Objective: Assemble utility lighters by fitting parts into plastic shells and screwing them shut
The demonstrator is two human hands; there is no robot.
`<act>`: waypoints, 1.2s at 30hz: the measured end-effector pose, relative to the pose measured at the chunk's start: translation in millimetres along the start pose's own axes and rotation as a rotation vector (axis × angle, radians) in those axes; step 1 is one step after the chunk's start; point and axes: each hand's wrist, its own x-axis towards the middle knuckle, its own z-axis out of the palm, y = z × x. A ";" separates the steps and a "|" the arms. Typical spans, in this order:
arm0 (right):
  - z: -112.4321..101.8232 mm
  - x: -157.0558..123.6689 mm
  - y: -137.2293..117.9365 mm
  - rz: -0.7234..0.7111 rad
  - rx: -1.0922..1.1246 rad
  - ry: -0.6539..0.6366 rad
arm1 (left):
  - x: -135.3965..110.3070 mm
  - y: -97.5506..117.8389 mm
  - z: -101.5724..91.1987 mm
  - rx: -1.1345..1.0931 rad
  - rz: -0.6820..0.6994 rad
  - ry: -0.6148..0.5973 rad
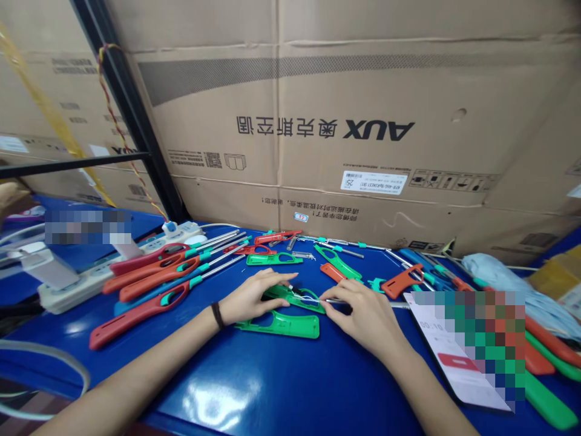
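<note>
My left hand rests on the blue table, fingers curled round a green lighter handle shell with thin white wires on it. My right hand pinches the right end of that same shell, where a metal tube sticks out to the right. A second green shell half lies flat just below both hands. A dark band sits on my left wrist.
Several finished red lighters with metal tubes lie at left, by a white power strip. Loose green, red and blue shells are scattered behind the hands. A phone lies at right. Large cardboard boxes wall off the back.
</note>
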 end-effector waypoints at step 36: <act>6.1 -1.1 -0.8 0.115 0.040 -0.103 | 1.2 -2.3 -8.1 0.126 0.174 -0.032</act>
